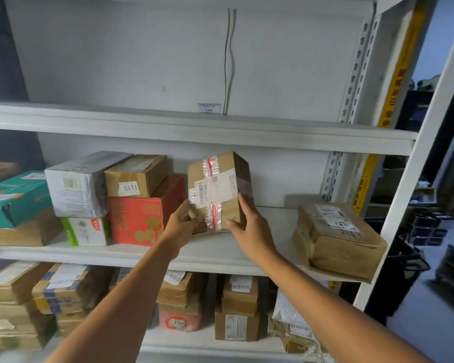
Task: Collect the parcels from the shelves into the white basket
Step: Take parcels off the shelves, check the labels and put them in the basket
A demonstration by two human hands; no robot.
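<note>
A brown cardboard parcel (218,189) with red-and-clear tape and a white label stands tilted on the middle shelf (215,251). My left hand (180,224) grips its lower left corner. My right hand (249,226) holds its lower right edge. Both hands are on the parcel together. No white basket shows in the view.
Left of the held parcel sit a red box (139,218), a box marked 0471 (134,176), a white wrapped box (79,184) and a teal box (13,197). A flat brown parcel (338,237) lies at the shelf's right end. Several parcels fill the lower shelf (212,347). The upper shelf (194,127) holds only a small label.
</note>
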